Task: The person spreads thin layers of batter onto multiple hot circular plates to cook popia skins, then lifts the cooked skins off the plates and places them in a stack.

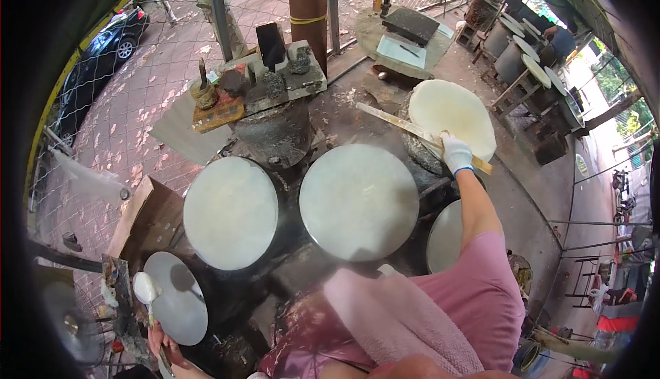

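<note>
At the lower left, my bare left hand [163, 349] is closed around the handle of a ladle [145, 287]. Its bowl, coated in white batter, is over the left edge of a grey round griddle [180, 310]. My right hand [456, 152], in a white glove, grips a long flat wooden stick [402, 126] that lies across the near left edge of a pale stack of round flatbreads [457, 111]. Two large round griddles, one left [230, 213] and one in the middle [359, 202], show pale, even surfaces. Part of another griddle [443, 241] shows beneath my right arm.
A cluttered stand [275, 97] with a phone and jars is beyond the griddles. Behind it rises a brown pipe [308, 25]. A round table [402, 52] carries a dark scale and paper. A cardboard box [146, 214] sits left; other griddles and a person are far right.
</note>
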